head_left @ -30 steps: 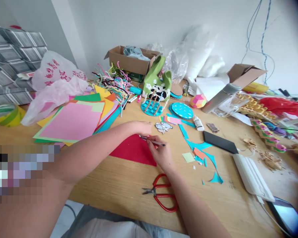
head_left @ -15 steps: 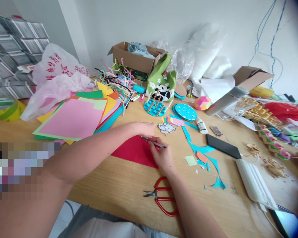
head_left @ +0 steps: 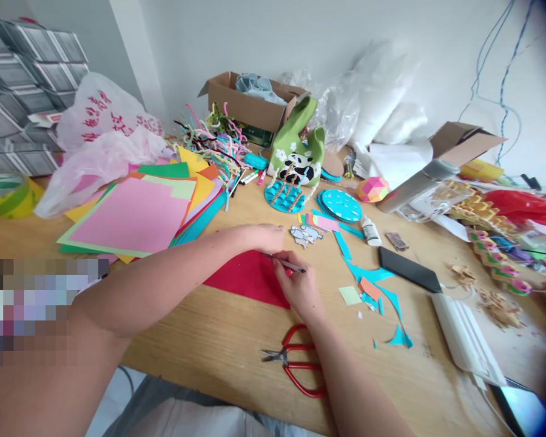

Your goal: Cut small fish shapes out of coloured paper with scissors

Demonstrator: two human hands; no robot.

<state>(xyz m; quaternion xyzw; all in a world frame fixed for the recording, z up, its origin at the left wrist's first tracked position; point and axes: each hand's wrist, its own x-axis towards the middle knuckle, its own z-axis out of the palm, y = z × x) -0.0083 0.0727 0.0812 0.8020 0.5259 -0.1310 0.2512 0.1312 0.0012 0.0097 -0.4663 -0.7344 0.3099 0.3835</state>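
One pen (head_left: 295,267) pinched in right hand (head_left: 299,285), left hand (head_left: 264,237) unreadable, room between red paper's (head_left: 246,276) edge and scissors (head_left: 283,357)

Green panda bag (head_left: 296,144) before cardboard box (head_left: 243,109); grey bottle (head_left: 416,187) beside multicoloured ball (head_left: 373,189).

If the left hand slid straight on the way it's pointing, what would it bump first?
The left hand would probably meet the small grey-and-white cutouts first. Its height is unclear in this one view, so it might pass over them.
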